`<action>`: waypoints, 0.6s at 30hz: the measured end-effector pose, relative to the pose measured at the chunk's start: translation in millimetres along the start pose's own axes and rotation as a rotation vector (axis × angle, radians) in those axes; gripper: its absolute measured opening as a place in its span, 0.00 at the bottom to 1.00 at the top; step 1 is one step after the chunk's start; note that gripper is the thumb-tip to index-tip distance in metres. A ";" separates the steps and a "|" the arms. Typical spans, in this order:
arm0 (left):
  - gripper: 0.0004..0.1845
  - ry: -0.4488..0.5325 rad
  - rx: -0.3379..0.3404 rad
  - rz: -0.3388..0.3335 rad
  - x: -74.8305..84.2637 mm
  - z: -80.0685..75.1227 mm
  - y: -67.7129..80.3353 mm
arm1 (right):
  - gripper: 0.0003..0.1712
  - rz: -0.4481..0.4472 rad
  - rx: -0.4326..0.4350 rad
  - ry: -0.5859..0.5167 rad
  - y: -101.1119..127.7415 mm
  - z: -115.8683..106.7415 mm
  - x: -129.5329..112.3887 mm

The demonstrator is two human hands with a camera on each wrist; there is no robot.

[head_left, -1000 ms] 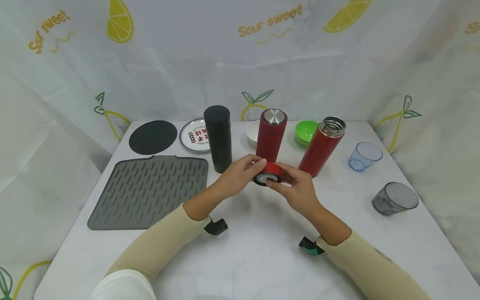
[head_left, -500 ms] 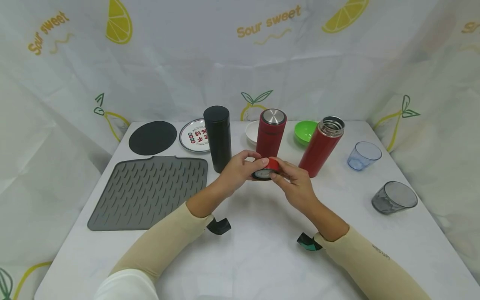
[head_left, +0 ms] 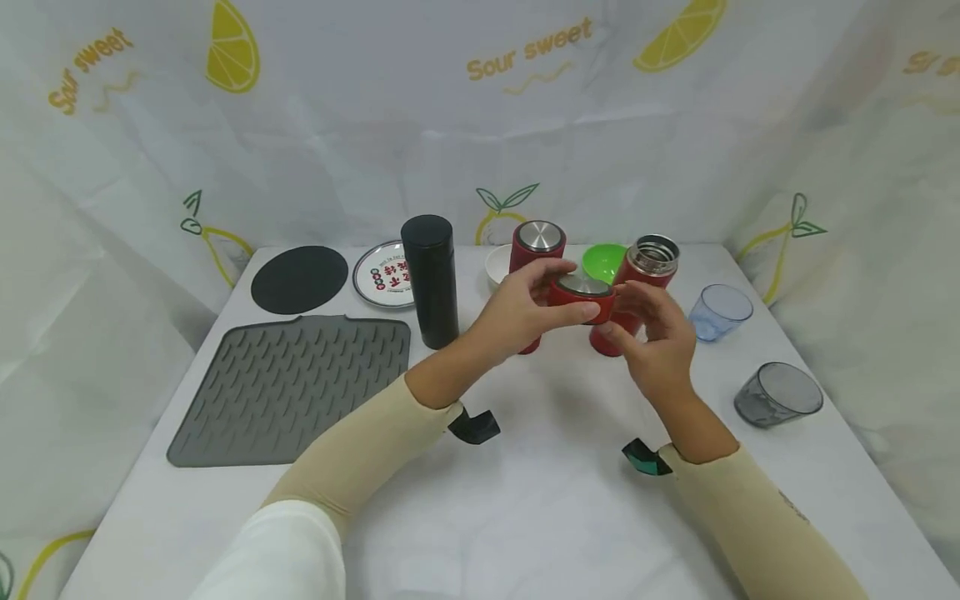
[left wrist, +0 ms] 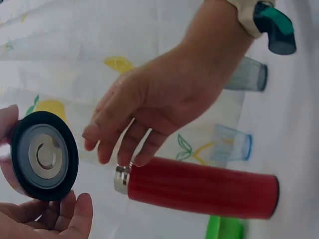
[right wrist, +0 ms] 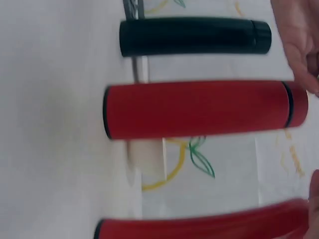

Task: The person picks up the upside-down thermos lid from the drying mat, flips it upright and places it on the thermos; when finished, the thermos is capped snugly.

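My left hand [head_left: 525, 308] holds a red flask lid [head_left: 585, 302] above the table, its steel top facing up. In the left wrist view, the lid's dark-rimmed underside [left wrist: 46, 155] shows between the left fingers. My right hand [head_left: 658, 343] is just right of the lid, its fingers loosely bent; the left wrist view shows it apart from the lid. Behind the right hand stands a lidless red flask [left wrist: 199, 189] with a bare steel neck. A second red flask [right wrist: 194, 109], capped, stands upright behind the left hand, partly hidden by it in the head view.
A black flask [head_left: 431, 283] stands left of the hands, near a printed plate [head_left: 386, 279], a black round mat [head_left: 300, 279] and a grey ridged mat [head_left: 300, 392]. Behind the flasks are a white bowl [head_left: 497, 265] and green bowl [head_left: 602, 260]. Blue [head_left: 722, 312] and grey [head_left: 780, 396] glasses stand right.
Both hands have moved up and right with the lid. The lid has turned from showing its underside to steel top up. The right hand has come off it.
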State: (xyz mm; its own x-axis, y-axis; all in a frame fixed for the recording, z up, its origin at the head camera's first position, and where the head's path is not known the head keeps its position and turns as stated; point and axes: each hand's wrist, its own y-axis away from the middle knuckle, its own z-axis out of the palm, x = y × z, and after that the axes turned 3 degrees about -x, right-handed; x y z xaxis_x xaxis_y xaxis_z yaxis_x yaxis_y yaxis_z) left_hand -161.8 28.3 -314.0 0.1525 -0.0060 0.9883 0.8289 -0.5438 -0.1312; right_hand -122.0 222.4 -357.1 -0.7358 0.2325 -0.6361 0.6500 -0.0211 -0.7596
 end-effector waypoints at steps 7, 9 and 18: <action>0.35 0.014 0.066 0.137 15.2 36.7 -36.2 | 0.36 -0.040 0.402 -0.013 -13.8 -24.8 43.9; 0.36 -0.033 0.114 0.195 12.7 48.3 -51.5 | 0.38 -0.009 0.448 -0.040 -15.7 -27.3 60.4; 0.40 -0.274 0.252 0.298 -11.2 71.7 -103.4 | 0.36 0.097 0.251 -0.047 -4.9 -22.3 95.8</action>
State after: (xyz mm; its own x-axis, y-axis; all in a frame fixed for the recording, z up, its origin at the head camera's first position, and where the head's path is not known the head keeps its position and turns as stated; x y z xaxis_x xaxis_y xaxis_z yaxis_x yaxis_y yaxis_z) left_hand -210.7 144.8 -317.0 0.5120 0.1091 0.8520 0.8269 -0.3310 -0.4545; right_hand -191.4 266.4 -411.3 -0.6842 0.1720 -0.7087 0.6547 -0.2832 -0.7009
